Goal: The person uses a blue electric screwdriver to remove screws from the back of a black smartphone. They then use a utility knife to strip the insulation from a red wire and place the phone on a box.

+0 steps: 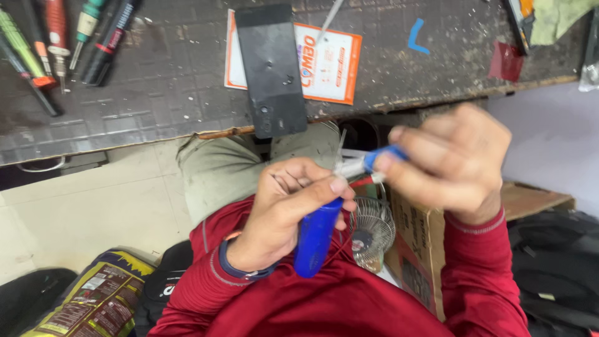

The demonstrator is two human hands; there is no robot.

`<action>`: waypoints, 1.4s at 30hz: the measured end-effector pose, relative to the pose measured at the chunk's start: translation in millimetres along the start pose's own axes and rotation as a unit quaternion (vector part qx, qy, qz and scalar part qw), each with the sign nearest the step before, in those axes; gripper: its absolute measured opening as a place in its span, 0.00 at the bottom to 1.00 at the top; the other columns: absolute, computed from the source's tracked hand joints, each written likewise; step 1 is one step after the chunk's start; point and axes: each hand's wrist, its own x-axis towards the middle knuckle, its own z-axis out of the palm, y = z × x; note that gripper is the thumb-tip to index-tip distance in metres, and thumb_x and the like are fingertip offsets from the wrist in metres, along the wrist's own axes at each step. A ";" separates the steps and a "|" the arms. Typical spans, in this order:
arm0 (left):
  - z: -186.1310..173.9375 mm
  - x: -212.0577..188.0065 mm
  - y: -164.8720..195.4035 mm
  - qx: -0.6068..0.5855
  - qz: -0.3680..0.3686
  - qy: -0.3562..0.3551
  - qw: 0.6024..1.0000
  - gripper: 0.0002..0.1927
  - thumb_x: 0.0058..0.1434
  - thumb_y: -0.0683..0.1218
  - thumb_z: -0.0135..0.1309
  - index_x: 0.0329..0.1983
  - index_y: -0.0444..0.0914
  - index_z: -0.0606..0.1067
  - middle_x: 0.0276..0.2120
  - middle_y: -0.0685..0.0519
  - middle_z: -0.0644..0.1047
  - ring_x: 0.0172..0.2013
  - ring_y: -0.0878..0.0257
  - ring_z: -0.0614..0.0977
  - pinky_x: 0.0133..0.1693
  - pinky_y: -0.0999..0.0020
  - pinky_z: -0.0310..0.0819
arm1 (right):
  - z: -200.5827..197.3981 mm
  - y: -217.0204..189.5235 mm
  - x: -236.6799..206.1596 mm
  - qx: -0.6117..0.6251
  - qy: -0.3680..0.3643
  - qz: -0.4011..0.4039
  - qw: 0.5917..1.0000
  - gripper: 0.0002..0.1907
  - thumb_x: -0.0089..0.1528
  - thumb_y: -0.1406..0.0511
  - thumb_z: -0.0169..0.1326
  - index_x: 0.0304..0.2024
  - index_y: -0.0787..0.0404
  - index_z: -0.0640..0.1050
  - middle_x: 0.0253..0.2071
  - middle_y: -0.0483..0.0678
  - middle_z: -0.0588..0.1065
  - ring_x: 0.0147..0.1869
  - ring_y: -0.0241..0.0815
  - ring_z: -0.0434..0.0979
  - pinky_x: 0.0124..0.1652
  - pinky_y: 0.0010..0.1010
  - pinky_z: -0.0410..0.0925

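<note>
1. Grimy, scored dark surface runs across the top, above my lap.
2. My left hand has its fingers clamped round a smooth blue tool handle, held over my lap.
3. My right hand pinches the blue cap at the tool's pale neck; cap not yet off, as far as I see.
4. Beyond, a glossy black phone back lies on an orange card; screwdrivers rest far left.
</note>
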 end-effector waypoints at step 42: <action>-35.7 -5.6 -10.4 0.058 -0.013 -0.012 0.998 0.11 0.72 0.46 0.50 0.41 0.32 0.75 0.24 0.51 0.77 0.24 0.66 0.80 0.24 0.73 0.73 | 67.1 65.2 -49.7 -0.017 -0.035 0.382 0.923 0.24 0.70 0.71 0.58 0.68 0.59 0.72 0.67 0.52 0.67 0.72 0.52 0.62 0.70 0.40 0.60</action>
